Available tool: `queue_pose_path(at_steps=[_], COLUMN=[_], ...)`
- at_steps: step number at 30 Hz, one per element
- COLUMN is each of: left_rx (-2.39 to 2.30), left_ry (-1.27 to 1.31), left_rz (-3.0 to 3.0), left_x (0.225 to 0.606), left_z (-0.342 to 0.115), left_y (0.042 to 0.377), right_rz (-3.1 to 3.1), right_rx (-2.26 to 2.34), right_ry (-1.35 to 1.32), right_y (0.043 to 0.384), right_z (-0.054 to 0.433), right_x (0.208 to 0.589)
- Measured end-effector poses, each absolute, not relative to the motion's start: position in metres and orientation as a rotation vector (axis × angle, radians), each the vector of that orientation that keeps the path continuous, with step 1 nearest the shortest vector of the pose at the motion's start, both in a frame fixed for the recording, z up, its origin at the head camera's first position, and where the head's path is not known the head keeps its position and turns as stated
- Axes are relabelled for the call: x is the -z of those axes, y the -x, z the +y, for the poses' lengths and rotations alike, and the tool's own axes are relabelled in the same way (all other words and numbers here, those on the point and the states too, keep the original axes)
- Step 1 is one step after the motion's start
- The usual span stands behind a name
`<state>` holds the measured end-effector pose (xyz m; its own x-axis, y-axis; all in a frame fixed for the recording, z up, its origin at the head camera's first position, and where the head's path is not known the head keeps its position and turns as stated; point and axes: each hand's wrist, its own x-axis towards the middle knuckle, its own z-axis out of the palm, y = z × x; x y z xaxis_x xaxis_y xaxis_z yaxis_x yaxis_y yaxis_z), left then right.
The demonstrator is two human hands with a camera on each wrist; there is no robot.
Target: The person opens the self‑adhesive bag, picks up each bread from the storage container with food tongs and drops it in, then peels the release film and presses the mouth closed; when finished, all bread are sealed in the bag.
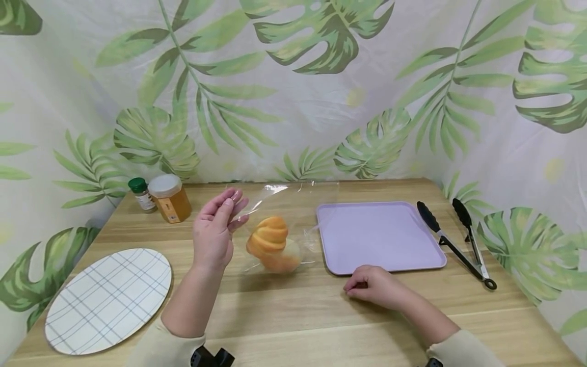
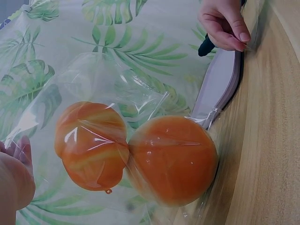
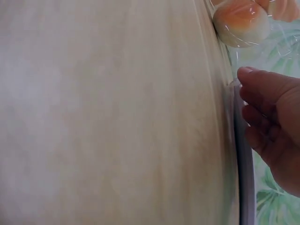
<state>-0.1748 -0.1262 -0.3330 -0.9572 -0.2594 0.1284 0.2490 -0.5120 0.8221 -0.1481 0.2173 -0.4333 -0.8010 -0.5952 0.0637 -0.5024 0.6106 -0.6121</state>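
My left hand (image 1: 220, 224) pinches the top edge of a clear plastic bag (image 1: 275, 189), holding it up over the table's middle. Through the film show a ridged golden bun (image 2: 92, 145) and a round brown-topped bun (image 2: 174, 160); the round one is lower, close over the wood. To the right of the bag, my right hand (image 1: 373, 286) is low by the purple tray's (image 1: 380, 237) near edge. Its fingers are curled, and thumb and forefinger pinch a small pale strip (image 2: 250, 47), mostly hidden by the fingertips.
Black-tipped tongs (image 1: 462, 256) lie spread right of the tray. A checked oval placemat (image 1: 109, 300) is at the left front. A honey jar (image 1: 171, 201) and a green-capped bottle (image 1: 143, 196) stand at the back left. A leaf-print cloth (image 1: 302, 102) hangs behind the table.
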Motion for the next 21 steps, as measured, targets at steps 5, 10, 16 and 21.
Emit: queue_pose_path(at_steps=[5, 10, 16, 21], left_rx=[2.503, 2.498, 2.5, 2.499], left_ry=[-0.016, -0.03, -0.031, -0.023], left_rz=[-1.368, -1.383, -1.374, -1.38], left_x=[0.333, 0.333, 0.333, 0.332], left_z=[-0.126, -0.126, -0.126, -0.126], left_y=[0.175, 0.174, 0.174, 0.175], right_rz=[2.637, 2.584, 2.513, 2.464], right_rx=[0.93, 0.97, 1.078, 1.126], right_ry=[0.883, 0.825, 0.761, 0.716], right_y=[0.15, 0.149, 0.15, 0.15], right_z=[0.215, 0.215, 0.215, 0.214], right_x=[0.438, 0.441, 0.439, 0.428])
